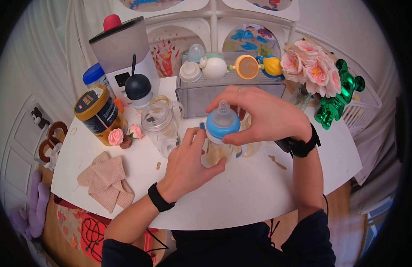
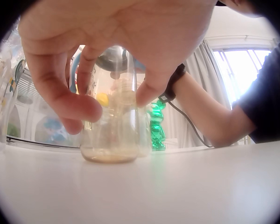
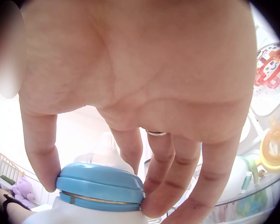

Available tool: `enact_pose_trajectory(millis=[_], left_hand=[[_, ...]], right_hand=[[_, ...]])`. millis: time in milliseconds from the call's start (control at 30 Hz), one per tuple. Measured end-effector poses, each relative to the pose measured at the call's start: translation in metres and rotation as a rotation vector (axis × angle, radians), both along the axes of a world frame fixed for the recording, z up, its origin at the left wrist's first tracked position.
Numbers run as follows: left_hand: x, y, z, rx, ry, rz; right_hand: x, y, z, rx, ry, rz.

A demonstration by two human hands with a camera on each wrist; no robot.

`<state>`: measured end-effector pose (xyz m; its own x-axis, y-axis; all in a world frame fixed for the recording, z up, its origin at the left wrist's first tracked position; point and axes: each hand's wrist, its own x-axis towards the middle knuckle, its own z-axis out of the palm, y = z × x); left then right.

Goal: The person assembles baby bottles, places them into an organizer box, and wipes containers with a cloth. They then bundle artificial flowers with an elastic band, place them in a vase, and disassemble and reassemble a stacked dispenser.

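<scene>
A clear baby bottle stands on the white table, with a little brownish liquid at its base. Its blue collar carries a clear teat. My right hand comes over the top and grips the collar between thumb and fingers; in the right wrist view, the blue ring sits between them. Lower down, my left hand holds the bottle's body, fingers on one side and thumb on the other. A second clear bottle stands close behind on the right, partly hidden by the right hand.
Left of the hands stands a clear jar with a handle. Beyond are a gold-lidded tub, a tall appliance and a grey box topped with bottle parts. Pink flowers, a green bear figure and a cloth flank the table.
</scene>
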<state>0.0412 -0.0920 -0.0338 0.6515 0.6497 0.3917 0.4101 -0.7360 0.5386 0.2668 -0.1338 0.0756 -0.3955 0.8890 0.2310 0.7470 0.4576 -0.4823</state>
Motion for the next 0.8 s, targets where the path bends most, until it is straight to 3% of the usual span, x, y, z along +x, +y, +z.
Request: enact_pose_trajectory(millis=[800], left_hand=[[0.0001,0.0001,-0.0006,0.021,-0.009,0.003]], right_hand=[[-0.0013,-0.0018,0.0032,-0.028,-0.010,-0.022]])
